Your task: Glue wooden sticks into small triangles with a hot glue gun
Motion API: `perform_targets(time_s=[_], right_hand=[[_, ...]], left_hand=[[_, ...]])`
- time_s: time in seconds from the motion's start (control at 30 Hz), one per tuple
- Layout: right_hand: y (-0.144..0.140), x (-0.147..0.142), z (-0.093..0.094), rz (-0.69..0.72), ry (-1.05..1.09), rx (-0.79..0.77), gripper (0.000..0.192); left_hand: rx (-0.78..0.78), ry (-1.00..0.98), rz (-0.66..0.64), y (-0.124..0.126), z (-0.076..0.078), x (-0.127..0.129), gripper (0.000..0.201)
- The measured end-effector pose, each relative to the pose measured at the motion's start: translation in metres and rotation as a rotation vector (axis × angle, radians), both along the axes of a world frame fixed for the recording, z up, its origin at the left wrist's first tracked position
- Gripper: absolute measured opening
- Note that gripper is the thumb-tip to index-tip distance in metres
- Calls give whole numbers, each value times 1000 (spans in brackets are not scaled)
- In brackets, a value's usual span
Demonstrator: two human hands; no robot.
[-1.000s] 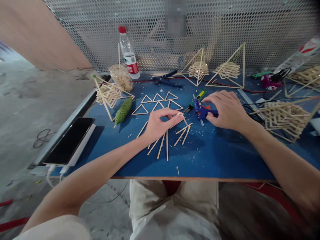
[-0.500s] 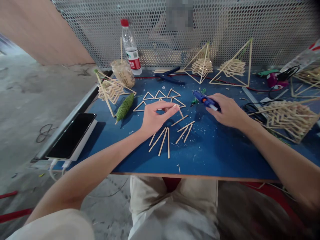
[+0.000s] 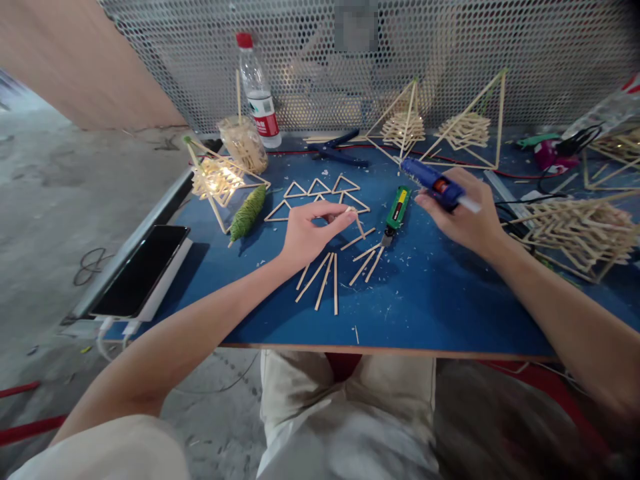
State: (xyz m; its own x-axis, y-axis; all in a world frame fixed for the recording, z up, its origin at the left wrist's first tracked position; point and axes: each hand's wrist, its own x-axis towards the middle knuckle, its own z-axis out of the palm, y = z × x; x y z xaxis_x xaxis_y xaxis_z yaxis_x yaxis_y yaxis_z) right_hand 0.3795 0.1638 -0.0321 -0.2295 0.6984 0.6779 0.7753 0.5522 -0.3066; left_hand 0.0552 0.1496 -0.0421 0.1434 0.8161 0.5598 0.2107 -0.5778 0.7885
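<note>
2 hands: right hand grips glue gun; left hand pinches stick.

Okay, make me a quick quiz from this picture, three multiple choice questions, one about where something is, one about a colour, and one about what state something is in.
1. Where does the ball of green twine lie?
A. on the blue table, left of the flat stick triangles
B. inside the plastic bottle
C. on the phone

2. What colour is the bottle's cap?
A. green
B. red
C. white

3. How is the glue gun right now?
A. lying flat on the table
B. standing beside the bottle
C. held up off the table in the right hand

Answers:
1 A: the twine rests on the blue table, left of the stick triangles.
2 B: the cap on top is red.
3 C: the right hand grips the gun above the tabletop, while the left hand pinches a stick.
</note>
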Motion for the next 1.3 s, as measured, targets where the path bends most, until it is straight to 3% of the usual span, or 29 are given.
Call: perform_targets(time_s=[0.13,0.27,0.33,0.53,0.63,0.73,0.87,0.93,1.13,1.3], right_hand=[[-2,-6,2,209,-51,-25,49],[-1,-10,-4,282,-92,-178,49],[1,-10,-8,238,-76,-233,47],[10,-7,-9,-167,85,-170,37],[7,-7,-5,-202,144,-240,41],[-4,-8,1,3,275,-314,51],[-17,-8,8,569,384,-481,60],[-21,-9,9,720,353,-489,59],[-23,-10,1,771,370,-495,53],[-22,-11,1,845,357,-544,51]], left_hand=[[22,34,-3,0,1,-1,24],[55,34,-18,0,1,-1,26],[58,39,-22,0,0,-1,27],[78,20,-39,1,0,0,22],[78,10,-48,1,-1,1,22],[63,27,-57,0,0,0,23],[22,62,-107,-2,2,-1,27],[10,79,-161,-4,3,0,28],[-41,92,-288,-12,7,4,28],[-68,98,-294,-15,8,5,26]])
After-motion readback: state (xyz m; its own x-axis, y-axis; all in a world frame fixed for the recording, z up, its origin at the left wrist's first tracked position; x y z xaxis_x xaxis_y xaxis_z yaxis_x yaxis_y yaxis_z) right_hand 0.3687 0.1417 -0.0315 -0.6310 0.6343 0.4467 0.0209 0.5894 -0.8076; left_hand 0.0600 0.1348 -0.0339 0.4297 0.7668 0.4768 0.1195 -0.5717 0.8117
